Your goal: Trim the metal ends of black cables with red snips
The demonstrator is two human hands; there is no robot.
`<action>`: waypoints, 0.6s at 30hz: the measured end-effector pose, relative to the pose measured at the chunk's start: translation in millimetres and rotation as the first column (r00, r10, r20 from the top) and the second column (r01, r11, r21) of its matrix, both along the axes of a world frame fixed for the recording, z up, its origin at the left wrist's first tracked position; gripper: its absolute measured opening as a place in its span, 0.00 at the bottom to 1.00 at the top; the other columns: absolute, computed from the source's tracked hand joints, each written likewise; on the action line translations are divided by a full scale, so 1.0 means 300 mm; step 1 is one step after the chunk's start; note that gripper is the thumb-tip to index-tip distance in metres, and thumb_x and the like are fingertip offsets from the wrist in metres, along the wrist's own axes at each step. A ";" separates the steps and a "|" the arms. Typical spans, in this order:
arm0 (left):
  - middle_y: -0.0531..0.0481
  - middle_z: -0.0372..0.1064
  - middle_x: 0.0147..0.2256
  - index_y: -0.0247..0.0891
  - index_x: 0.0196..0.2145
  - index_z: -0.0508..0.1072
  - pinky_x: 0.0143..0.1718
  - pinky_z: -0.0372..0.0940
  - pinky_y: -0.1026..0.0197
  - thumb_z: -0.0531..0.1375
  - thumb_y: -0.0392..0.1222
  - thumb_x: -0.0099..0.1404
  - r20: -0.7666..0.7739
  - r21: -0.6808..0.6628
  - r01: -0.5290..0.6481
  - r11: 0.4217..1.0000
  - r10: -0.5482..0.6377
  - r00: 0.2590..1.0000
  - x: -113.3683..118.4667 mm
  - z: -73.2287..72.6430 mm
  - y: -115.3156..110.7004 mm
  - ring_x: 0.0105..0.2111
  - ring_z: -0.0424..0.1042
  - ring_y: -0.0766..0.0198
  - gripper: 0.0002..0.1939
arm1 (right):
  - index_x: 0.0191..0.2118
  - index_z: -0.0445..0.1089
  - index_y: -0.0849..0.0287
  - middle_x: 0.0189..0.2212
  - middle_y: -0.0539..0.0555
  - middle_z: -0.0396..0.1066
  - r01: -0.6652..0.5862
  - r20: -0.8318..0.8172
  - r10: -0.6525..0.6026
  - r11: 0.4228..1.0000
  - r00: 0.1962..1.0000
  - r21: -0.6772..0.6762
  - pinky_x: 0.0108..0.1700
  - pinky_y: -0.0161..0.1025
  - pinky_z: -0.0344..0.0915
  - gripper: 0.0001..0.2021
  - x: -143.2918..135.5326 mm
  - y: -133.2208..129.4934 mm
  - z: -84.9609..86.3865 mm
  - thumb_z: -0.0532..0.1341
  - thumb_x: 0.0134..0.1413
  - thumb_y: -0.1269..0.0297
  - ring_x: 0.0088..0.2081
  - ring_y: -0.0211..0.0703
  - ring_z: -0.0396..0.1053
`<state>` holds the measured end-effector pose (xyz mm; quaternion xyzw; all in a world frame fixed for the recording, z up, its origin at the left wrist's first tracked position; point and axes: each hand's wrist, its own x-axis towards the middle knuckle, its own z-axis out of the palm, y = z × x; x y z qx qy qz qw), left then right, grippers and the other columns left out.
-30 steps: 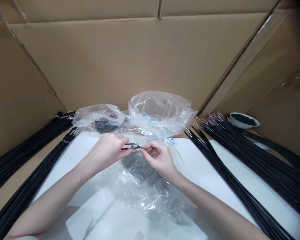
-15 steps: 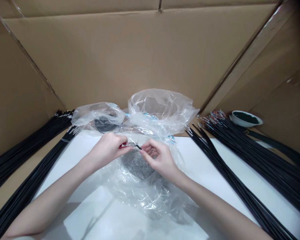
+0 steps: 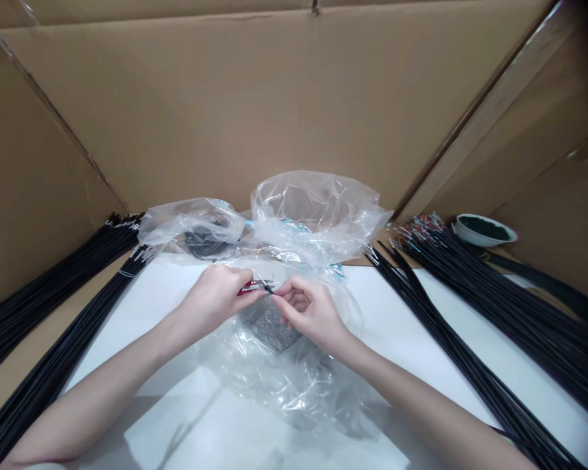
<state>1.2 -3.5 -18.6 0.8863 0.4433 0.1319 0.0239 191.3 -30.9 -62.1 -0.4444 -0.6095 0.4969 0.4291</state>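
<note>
My left hand [image 3: 223, 289] is closed around small red-handled snips [image 3: 246, 287], whose slim metal blades point right. My right hand [image 3: 313, 310] pinches a black cable [image 3: 268, 289] near its end between thumb and forefinger. Pale wire strands stick out of that end, up and to the left, right at the blades. Both hands are over an open clear plastic bag [image 3: 294, 385] with a mass of grey, shiny small bits [image 3: 269, 326] in it. The rest of the held cable is mostly hidden by my right hand.
Bundles of black cables lie at the left [image 3: 73, 326] and right [image 3: 509, 320]. A white bowl [image 3: 486, 240] with dark contents stands at the back right. More clear bags [image 3: 318, 202] lie against the cardboard wall [image 3: 274, 98], one with a black coil [image 3: 208, 241] inside.
The snips have come closer to the cable end, and their blades now show apart across it. Both hands stay nearly in place.
</note>
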 end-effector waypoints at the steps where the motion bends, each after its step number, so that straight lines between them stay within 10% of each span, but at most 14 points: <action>1: 0.52 0.67 0.19 0.34 0.23 0.68 0.21 0.48 0.68 0.55 0.49 0.63 0.012 -0.001 0.009 1.000 -0.009 1.000 0.001 -0.006 0.001 0.19 0.63 0.70 0.17 | 0.30 0.66 0.59 0.20 0.48 0.66 0.006 0.006 -0.006 1.000 1.000 0.005 0.17 0.31 0.62 0.08 -0.002 -0.002 0.001 0.61 0.50 0.60 0.18 0.34 0.66; 18: 0.54 0.65 0.18 0.35 0.23 0.68 0.20 0.49 0.68 0.56 0.51 0.61 -0.018 -0.026 -0.051 0.998 0.050 0.999 -0.031 0.068 0.001 0.17 0.60 0.70 0.17 | 0.31 0.60 0.60 0.22 0.49 0.68 -0.009 -0.190 -0.007 0.996 0.982 -0.085 0.16 0.29 0.62 0.12 0.021 0.042 0.001 0.63 0.48 0.59 0.17 0.32 0.66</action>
